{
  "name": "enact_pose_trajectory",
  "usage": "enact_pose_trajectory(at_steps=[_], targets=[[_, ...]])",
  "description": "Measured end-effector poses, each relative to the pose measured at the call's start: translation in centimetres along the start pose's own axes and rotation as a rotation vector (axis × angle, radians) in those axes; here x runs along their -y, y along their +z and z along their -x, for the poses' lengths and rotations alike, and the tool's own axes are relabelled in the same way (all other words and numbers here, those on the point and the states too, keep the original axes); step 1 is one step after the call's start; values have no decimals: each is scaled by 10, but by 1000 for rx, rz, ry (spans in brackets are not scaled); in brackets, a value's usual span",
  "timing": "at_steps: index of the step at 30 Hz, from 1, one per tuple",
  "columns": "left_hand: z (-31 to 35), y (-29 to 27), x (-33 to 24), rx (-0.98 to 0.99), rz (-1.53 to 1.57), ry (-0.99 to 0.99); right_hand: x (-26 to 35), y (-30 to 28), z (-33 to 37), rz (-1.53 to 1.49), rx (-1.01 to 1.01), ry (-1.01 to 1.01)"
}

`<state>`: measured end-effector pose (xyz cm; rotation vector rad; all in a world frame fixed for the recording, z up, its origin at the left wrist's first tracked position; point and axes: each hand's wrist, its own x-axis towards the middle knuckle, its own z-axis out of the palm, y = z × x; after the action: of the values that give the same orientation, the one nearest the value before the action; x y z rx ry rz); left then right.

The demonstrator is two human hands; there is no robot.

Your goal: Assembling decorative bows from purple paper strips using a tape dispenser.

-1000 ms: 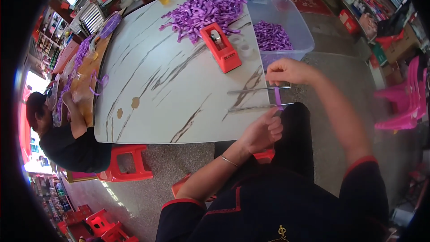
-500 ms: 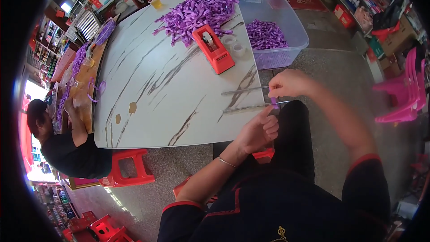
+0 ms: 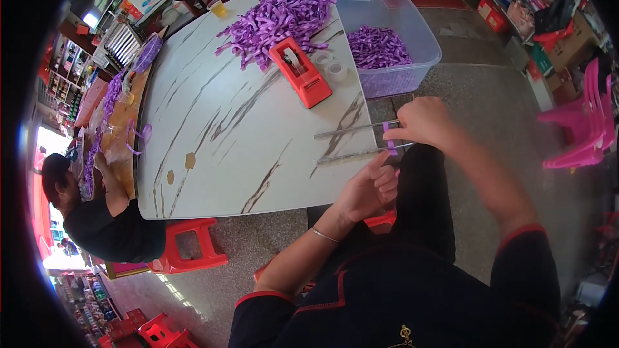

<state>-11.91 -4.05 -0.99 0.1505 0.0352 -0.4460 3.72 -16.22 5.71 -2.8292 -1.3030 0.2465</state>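
Two slim metal rods reach past the table's right edge, the upper rod [image 3: 345, 133] and the lower rod [image 3: 345, 158] lying roughly parallel. A short purple ribbon [image 3: 390, 145] spans the gap between them near their outer ends. My left hand [image 3: 371, 187] is closed beneath the lower rod, its thumb and forefinger pinching the ribbon's lower part. My right hand [image 3: 425, 122] is at the upper rod with most fingers curled in and one digit lying against the ribbon. What those curled fingers hold is hidden.
A heap of purple ribbon pieces [image 3: 277, 22] lies on the marble-patterned table [image 3: 225, 174], beside a red tape dispenser [image 3: 309, 87] and tape rolls [image 3: 336, 71]. A clear plastic tub [image 3: 403, 82] with more pieces stands right. Another person [image 3: 106, 219] works at the left; pink chairs [image 3: 590, 119] stand right.
My right hand has shifted slightly to the right, and more of the ribbon between the rods shows. My left hand keeps nearly the same place. The whole view has turned a little.
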Motion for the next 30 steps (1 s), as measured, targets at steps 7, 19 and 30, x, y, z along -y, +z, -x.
enact_pose_trajectory(at_steps=[7, 19, 30], targets=[[0, 5, 1, 17, 6, 4, -54, 118, 6, -1840, 205, 381], [-4, 9, 1, -5, -98, -12, -7, 173, -23, -2520, 502, -398], [-2, 4, 1, 9, -73, -4, -8, 157, -11, -2340, 458, -263]])
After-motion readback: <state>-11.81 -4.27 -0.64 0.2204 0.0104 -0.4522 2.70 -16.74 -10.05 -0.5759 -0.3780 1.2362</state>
